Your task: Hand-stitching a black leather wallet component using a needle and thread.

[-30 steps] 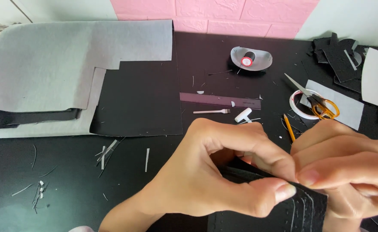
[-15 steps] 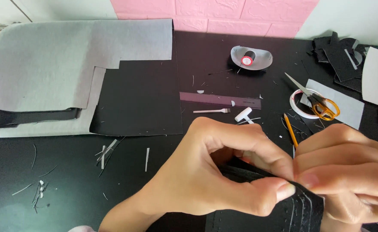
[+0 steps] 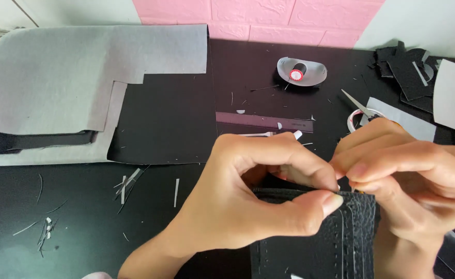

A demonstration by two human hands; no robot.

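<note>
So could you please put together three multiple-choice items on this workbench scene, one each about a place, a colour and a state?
1. Where does the thread spool lie?
A. At the far side of the table, near the pink wall
B. On the grey sheet
C. Between the hands

2. What colour is the leather piece?
A. Grey
B. Black
C. Pink

3. How does the left hand stand to the leather piece?
A. Flat on the table, apart from it
B. Hovering above it
C. Pinching its top edge

Answers: 1 A, the spool sits in a small grey dish by the pink wall. 2 B, its grained surface is black. 3 C, thumb and fingers close on the edge, beside the right hand.
</note>
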